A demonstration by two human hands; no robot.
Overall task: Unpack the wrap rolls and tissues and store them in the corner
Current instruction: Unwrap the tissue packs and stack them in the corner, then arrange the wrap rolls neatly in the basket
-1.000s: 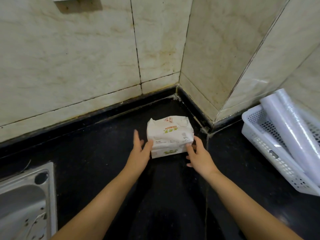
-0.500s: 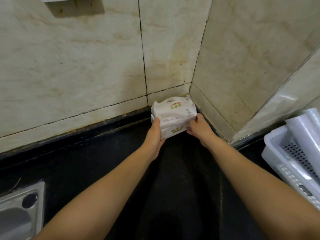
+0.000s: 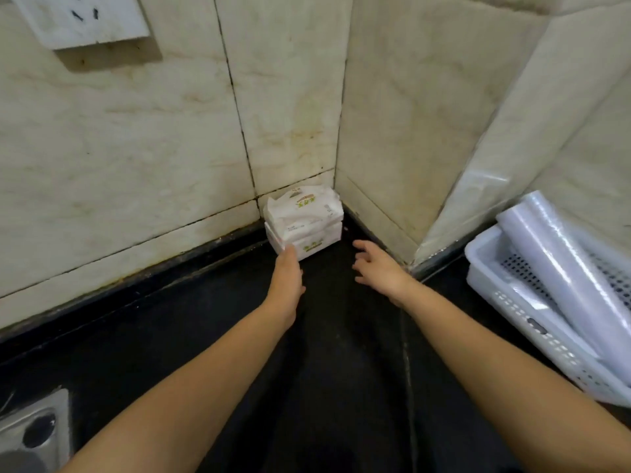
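Observation:
Two white tissue packs point(image 3: 304, 221) lie stacked in the corner of the black counter, pressed against both tiled walls. My left hand point(image 3: 286, 276) reaches flat toward the stack, its fingertips touching the lower pack's front left edge. My right hand point(image 3: 377, 266) hovers just right of the stack, fingers spread, holding nothing and apart from the packs. Clear wrap rolls point(image 3: 563, 268) lie in a white basket point(image 3: 512, 305) at the right.
A wall socket point(image 3: 82, 18) sits high on the left wall. The corner of a steel sink point(image 3: 34, 435) shows at the bottom left. The black counter point(image 3: 341, 370) stretches between the sink and the basket.
The stack was pushed from the counter's middle into the corner. My right hand has let go and drawn back a little; my left hand has flattened against the lower pack.

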